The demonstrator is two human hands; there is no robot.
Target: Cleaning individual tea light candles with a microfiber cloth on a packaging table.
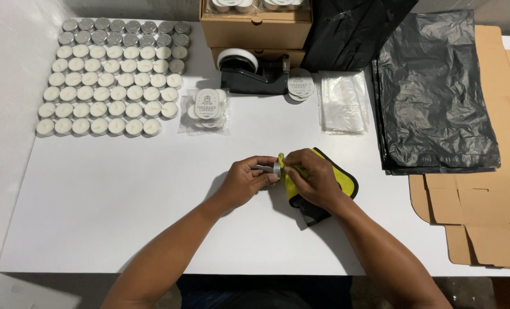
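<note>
My left hand [247,178] pinches a small tealight candle [276,169] in a silver cup, held on edge over the white table [112,212]. My right hand [314,178] grips a yellow cloth [346,178] with a black border and presses a fold of it against the candle's face. The two hands meet at the middle of the table. The rest of the cloth hangs under my right palm and lies on the table.
Rows of several tealights [111,86] fill the far left. A clear packet of candles with a round label [206,110] lies behind my hands. Further back stand a tape dispenser [255,73], round labels [299,84], brown boxes [255,26], clear bags [342,103], black bags [432,97] and flat cardboard [484,217].
</note>
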